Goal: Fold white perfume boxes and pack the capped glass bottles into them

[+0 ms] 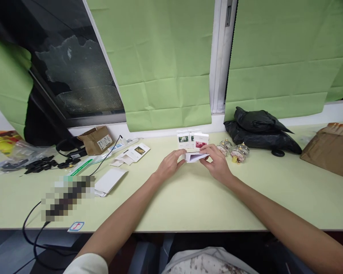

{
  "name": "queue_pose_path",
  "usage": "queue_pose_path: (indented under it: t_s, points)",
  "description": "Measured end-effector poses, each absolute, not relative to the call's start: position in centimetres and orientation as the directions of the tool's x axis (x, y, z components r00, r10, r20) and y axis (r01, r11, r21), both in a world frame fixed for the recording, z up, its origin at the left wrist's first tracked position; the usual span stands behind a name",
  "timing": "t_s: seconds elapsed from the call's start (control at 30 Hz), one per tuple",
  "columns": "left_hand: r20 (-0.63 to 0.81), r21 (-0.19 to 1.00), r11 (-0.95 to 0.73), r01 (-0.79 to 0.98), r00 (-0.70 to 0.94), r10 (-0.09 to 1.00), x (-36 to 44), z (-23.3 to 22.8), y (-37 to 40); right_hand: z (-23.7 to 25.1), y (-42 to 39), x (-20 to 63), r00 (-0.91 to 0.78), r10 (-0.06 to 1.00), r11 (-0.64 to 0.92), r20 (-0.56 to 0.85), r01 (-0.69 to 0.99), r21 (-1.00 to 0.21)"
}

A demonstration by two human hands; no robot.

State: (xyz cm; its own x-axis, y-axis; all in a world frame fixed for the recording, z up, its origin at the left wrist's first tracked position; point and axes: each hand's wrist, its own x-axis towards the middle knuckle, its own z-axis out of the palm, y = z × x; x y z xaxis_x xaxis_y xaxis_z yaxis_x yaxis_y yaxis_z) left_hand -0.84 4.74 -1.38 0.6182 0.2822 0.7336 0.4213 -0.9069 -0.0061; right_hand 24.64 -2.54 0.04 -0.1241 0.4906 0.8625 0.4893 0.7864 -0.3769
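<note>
Your left hand (169,164) and your right hand (216,163) meet over the pale green table (188,198), and between them you hold a small white folded carton (194,156), partly flattened and tilted. Your left fingers curl in narrowly, thumb and fingertips pinching the carton's left end; your right fingers close over its right end and top edge. The carton sits just above the tabletop, near the far edge by the window sill.

Just behind it stand three small white boxes (192,139) side by side, two showing a green and white picture panel and the one on the right a pink one; the print on them is too small to read. To the right of your right hand sit small glass jars (236,151) with light-coloured contents, and behind them lie black plastic bags (258,129).

To the left of your left hand lie flat white carton blanks (133,153), one with a dark picture panel, and a larger flat white packet (111,180) nearer you. A small brown cardboard box (97,139) bears a white shipping label whose text you cannot make out. A red-and-blue sticker (76,226) sits at the table's near edge, its mark unclear. A larger brown box (331,150) rests at the far right.
</note>
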Motion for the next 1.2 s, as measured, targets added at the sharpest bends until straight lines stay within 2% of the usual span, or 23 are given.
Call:
queue_pose_path:
  t_s: [0.2,0.47,0.6,0.83,1.03,1.2]
  points:
    - [0.716,-0.142,-0.92,0.366,0.68,0.161,-0.69,-0.98,4.57,0.32,-2.63,24.7,-0.113,0.499,0.774,0.859,0.504,-0.384]
    - [0.687,-0.239,-0.869,0.434,0.708,0.165,-0.87,-0.58,4.28,0.38,-2.82,24.81,-0.085,0.526,0.74,0.846,0.536,-0.406]
    - [0.688,-0.3,-0.849,0.435,0.715,0.123,-0.81,-0.54,4.19,0.28,-2.6,24.82,-0.091,0.505,0.757,0.859,0.526,-0.389]
    - [0.681,-0.284,-0.844,0.455,0.715,0.156,-1.05,-0.73,4.66,0.81,-2.9,24.74,-0.14,0.45,0.808,0.882,0.484,-0.335]
    - [0.704,-0.326,-0.848,0.418,0.706,0.077,-1.01,-0.67,4.71,0.91,-3.12,24.97,-0.127,0.45,0.77,0.884,0.557,-0.312]
    - [0.721,-0.252,-0.889,0.383,0.687,0.092,-0.91,-0.61,4.71,0.97,-2.93,25.41,-0.148,0.451,0.742,0.88,0.611,-0.277]
